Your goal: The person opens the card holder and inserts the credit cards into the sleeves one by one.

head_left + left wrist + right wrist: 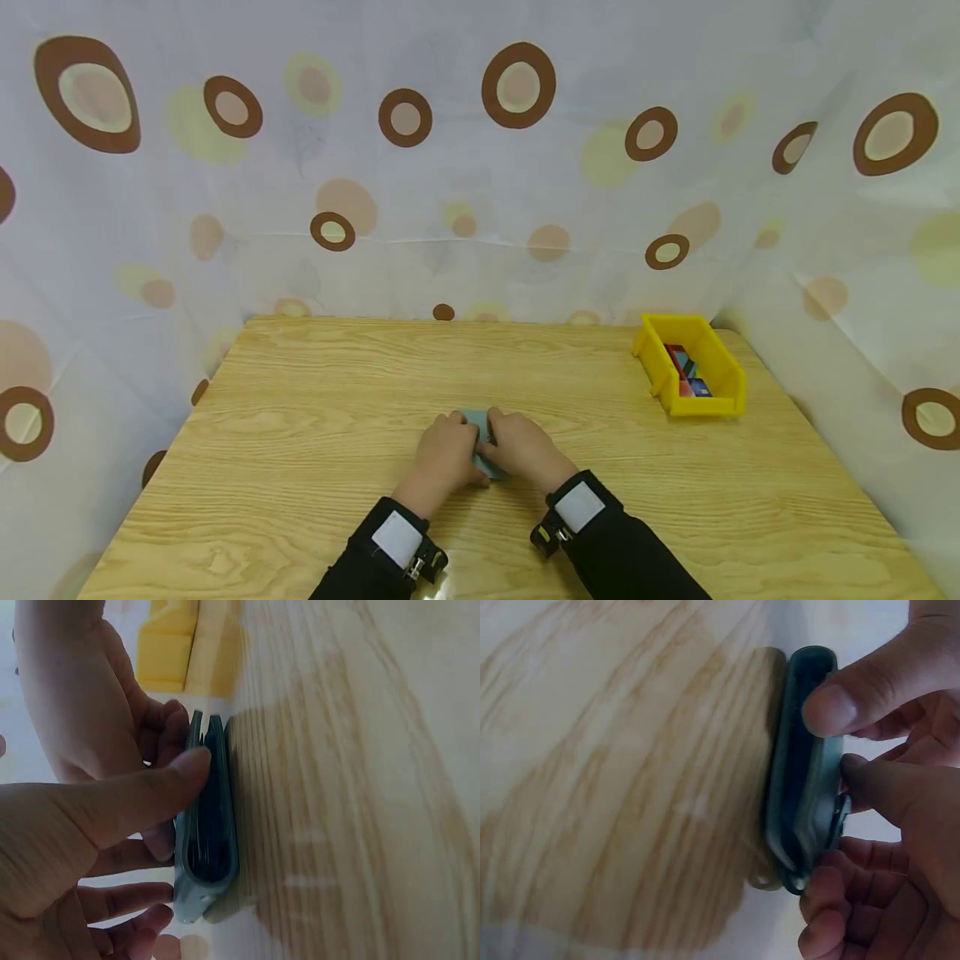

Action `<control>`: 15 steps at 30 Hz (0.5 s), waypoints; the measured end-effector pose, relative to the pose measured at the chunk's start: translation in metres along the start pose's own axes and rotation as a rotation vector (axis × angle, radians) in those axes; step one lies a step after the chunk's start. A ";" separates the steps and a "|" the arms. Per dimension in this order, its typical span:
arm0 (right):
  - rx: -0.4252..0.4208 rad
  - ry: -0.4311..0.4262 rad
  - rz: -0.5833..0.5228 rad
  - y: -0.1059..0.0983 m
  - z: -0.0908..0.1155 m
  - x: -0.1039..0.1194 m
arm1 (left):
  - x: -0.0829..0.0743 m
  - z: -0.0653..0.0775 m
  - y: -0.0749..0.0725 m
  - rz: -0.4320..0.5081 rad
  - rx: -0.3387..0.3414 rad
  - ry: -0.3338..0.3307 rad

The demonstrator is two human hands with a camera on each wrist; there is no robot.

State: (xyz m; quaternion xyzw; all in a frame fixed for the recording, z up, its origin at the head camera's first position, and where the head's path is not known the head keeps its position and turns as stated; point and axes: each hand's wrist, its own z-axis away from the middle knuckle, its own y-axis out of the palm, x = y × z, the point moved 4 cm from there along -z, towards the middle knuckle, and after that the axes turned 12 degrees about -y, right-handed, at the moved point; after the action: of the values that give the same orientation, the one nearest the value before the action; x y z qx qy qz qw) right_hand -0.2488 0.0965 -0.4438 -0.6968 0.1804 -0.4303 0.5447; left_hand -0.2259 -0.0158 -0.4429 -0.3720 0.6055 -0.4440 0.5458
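Item one: a blue-green, smooth-faced folding wallet [825,787], leather-like, lying between my hands at the pale wood-grain table [315,417], about midway between its left and right edges and well short of its far edge. Grip: my left hand [447,450] grasps it, thumb across the gap between the leaves; my right hand [525,450] pinches at its upper face, beside a small clasp [844,814] (partly hidden by my own fingers). Risks, in my judgement: should the left thumb slip, the leaves could spring apart; should the right pull harder than the left holds, the wallet could twist or skid. Containers: the wallet, its inside dark, contents impossible to tell; and a yellow open-fronted plastic bin [705,408] near the table's far right corner, holding a red flat piece [675,357], a blue card-like piece [700,387] and other small pieces, too small to identify.
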 end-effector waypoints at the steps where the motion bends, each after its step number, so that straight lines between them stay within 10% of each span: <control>1: -0.010 0.002 0.001 0.001 -0.001 0.000 | -0.001 0.001 0.000 0.011 -0.008 -0.018; 15: -0.072 -0.102 -0.023 0.005 -0.007 -0.002 | -0.012 -0.002 0.005 -0.064 0.015 -0.165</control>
State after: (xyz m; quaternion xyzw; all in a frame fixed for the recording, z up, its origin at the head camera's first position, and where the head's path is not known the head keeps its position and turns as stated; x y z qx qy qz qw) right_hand -0.2547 0.0918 -0.4490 -0.7390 0.1596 -0.3937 0.5228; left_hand -0.2267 -0.0029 -0.4437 -0.4222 0.5429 -0.4336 0.5822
